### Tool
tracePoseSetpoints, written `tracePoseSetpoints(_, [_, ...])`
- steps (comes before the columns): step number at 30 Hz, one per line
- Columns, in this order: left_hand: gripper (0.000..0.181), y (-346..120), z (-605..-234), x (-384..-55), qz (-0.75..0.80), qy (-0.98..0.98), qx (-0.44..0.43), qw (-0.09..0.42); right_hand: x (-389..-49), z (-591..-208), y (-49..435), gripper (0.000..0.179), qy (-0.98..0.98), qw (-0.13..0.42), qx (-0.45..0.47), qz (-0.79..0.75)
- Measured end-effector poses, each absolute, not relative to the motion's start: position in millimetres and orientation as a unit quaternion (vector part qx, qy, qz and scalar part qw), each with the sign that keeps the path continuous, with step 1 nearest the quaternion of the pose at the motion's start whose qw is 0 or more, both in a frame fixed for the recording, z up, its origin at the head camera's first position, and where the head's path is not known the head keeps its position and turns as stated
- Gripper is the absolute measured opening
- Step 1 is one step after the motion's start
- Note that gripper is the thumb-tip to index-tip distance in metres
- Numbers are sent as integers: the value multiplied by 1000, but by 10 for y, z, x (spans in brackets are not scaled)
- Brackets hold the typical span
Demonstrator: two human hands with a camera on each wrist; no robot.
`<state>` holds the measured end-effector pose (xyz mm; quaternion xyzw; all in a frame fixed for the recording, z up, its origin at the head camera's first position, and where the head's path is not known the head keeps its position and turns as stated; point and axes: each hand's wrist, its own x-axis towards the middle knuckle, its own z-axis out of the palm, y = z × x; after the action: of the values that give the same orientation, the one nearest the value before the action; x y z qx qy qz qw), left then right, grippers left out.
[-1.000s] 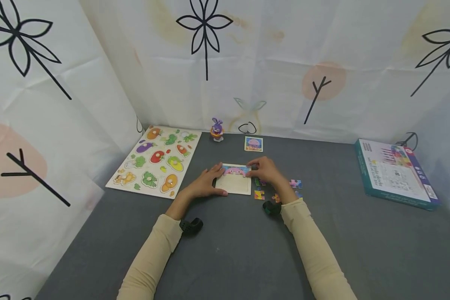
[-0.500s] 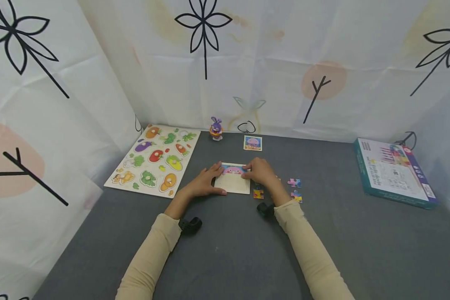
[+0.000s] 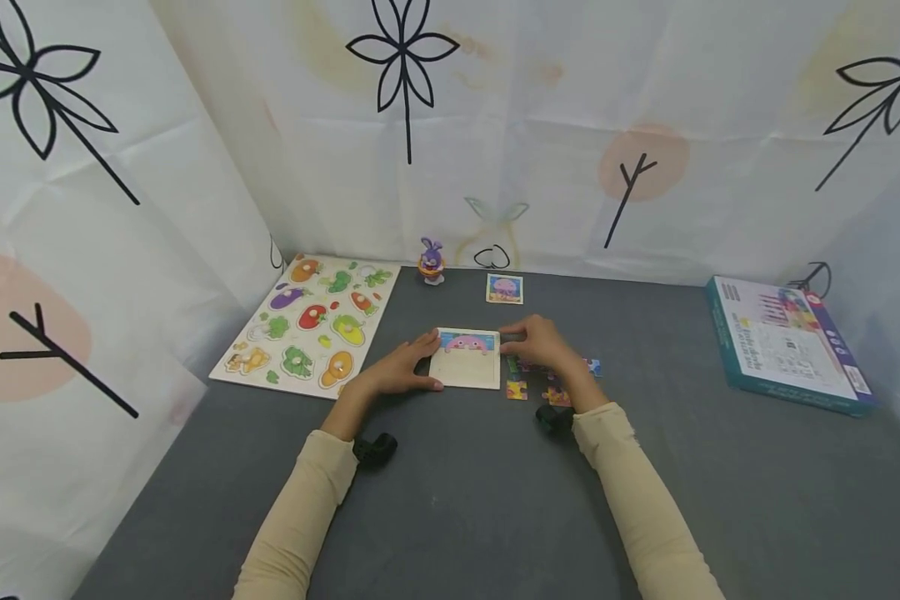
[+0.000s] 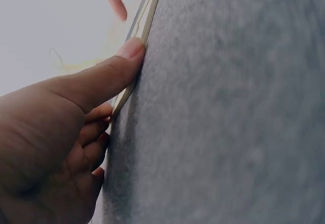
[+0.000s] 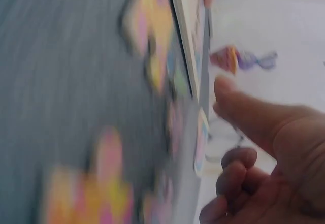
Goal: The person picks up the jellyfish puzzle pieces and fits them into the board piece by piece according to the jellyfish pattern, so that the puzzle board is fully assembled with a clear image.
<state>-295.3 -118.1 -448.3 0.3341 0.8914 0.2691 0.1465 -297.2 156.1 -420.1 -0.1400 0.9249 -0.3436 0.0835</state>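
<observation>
A small pale puzzle tray [image 3: 463,372] lies flat on the grey table. Blue and pink puzzle pieces [image 3: 467,342], with part of a pink face, fill its top strip; bare board shows below. At the tray's left side my left hand [image 3: 395,369] rests with straight thumb and index finger, the thumb [image 4: 133,49] touching the tray's edge. My right hand [image 3: 542,342] hovers by the upper right corner, nothing between its fingers, which are loosely bent in the right wrist view. Beneath it lie several loose jigsaw pieces [image 3: 517,390], partly hidden by the hand and wrist.
Behind the tray lie a small picture card [image 3: 505,289] and a purple rabbit figure [image 3: 431,261]. A vegetable board [image 3: 313,325] is at the left, a teal-sided box [image 3: 791,346] at the right. White patterned cloth [image 3: 525,150] surrounds the table.
The right hand went over the tray's top right pieces, then drew back to the right, uncovering the strip. The left thumb slid slightly left, off the tray's front edge toward its corner.
</observation>
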Motion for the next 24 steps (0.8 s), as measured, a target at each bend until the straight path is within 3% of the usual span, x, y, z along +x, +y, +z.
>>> tracePoseSetpoints(9, [82,-1169,-4496,-2937,277,897,321,126,-2873,-4108,1878,31,931,106,-167,-306])
tracePoseSetpoints(24, [84,-1164,-4500,-2960,282,894,325,126,-2830,-4218,1929,35,936,120,-159,-290])
